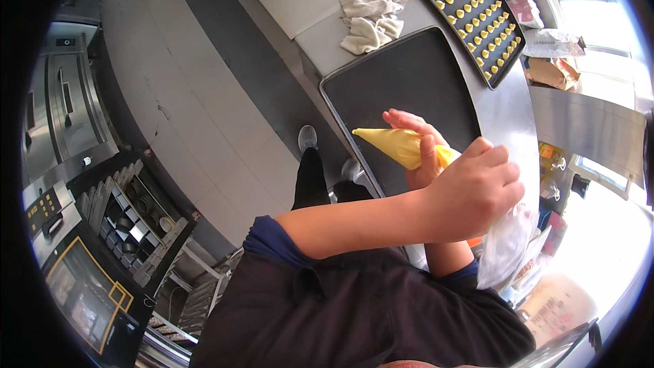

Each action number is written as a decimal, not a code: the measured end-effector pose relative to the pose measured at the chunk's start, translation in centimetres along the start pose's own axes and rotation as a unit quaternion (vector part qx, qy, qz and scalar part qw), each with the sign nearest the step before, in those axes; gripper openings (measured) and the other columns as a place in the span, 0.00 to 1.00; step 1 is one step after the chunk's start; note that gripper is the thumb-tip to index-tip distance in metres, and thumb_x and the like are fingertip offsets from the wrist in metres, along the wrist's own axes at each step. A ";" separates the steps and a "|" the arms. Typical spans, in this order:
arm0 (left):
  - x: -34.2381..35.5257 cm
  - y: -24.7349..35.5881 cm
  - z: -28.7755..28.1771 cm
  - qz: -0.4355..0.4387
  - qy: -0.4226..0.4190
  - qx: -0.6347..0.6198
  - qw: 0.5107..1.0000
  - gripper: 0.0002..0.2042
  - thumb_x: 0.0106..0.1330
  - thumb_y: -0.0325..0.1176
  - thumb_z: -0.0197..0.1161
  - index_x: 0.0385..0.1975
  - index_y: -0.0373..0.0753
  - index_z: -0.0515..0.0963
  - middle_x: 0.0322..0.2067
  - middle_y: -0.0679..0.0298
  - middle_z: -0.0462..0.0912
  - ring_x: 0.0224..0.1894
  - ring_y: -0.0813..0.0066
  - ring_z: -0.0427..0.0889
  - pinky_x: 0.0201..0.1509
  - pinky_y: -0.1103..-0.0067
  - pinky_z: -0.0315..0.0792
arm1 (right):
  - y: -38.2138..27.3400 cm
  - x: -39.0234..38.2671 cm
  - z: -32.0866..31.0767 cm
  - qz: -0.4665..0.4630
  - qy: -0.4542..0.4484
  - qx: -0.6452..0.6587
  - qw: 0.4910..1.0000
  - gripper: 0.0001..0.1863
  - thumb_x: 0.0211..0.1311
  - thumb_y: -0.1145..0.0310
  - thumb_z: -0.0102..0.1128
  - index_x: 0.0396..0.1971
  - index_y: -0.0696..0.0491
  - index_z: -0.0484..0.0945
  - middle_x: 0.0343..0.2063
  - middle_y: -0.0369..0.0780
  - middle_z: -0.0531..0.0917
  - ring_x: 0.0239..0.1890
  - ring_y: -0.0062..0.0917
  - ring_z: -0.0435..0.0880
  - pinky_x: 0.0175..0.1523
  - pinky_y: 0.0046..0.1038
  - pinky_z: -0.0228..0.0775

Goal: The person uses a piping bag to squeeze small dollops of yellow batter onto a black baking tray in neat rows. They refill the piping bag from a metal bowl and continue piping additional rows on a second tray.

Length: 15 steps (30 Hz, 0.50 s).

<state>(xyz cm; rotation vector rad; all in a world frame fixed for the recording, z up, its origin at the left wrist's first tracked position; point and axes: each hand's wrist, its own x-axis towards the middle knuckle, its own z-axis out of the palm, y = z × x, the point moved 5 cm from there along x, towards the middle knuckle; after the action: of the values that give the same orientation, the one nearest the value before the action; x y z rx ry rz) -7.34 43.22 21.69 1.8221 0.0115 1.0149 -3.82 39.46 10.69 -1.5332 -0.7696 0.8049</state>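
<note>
Above the black tray (409, 82), tip near its left rim, hangs a yellow-filled piping bag (388, 144), likely soft, slick-skinned and moderately heavy. Right hand (428, 155) cups the belly, thumb apart from fingers; left hand (485, 184) clenches the gathered neck, probably the firmest hold. Clear film droops below. Bench top: smooth grey metal (504, 109), 1 rumpled cloth (371, 17).

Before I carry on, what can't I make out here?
All in the head view:
Middle of the yellow bag: hidden by the left hand and right hand.
Part of the right forearm: behind the left forearm.
Near end of the black tray: behind hands and arms.
Tray of yellow pieces: cut off by the top edge.
</note>
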 end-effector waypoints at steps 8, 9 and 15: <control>-3.6 -4.7 -10.8 -0.074 0.002 -0.054 0.996 0.22 0.67 0.29 0.69 0.62 0.36 0.81 0.46 0.59 0.88 0.34 0.63 0.85 0.44 0.67 0.79 | 6.2 8.1 -2.6 0.140 0.041 0.507 0.849 0.31 0.88 0.44 0.41 0.30 0.52 0.79 0.36 0.42 0.84 0.52 0.41 0.83 0.73 0.54 0.67; -4.5 -5.8 -12.9 -0.103 0.011 -0.041 0.994 0.19 0.69 0.26 0.66 0.60 0.36 0.81 0.38 0.63 0.88 0.25 0.68 0.81 0.30 0.71 0.77 | 6.2 8.9 -3.5 0.146 0.062 0.513 0.844 0.30 0.87 0.44 0.43 0.29 0.52 0.78 0.35 0.41 0.82 0.52 0.41 0.82 0.74 0.53 0.66; -6.4 -6.9 -16.9 -0.151 0.074 -0.128 0.977 0.38 0.68 0.22 0.71 0.78 0.54 0.66 0.35 0.58 0.81 0.24 0.75 0.72 0.23 0.81 0.69 | 5.2 12.4 -4.9 0.075 -0.063 0.649 0.755 0.27 0.82 0.44 0.55 0.63 0.51 0.83 0.66 0.42 0.83 0.77 0.39 0.72 0.84 0.50 0.53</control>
<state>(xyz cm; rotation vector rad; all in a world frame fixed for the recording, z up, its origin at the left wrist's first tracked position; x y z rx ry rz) -19.33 56.65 14.73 1.4559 0.2307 0.8882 7.23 46.68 5.04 -0.2559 -0.0259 1.1913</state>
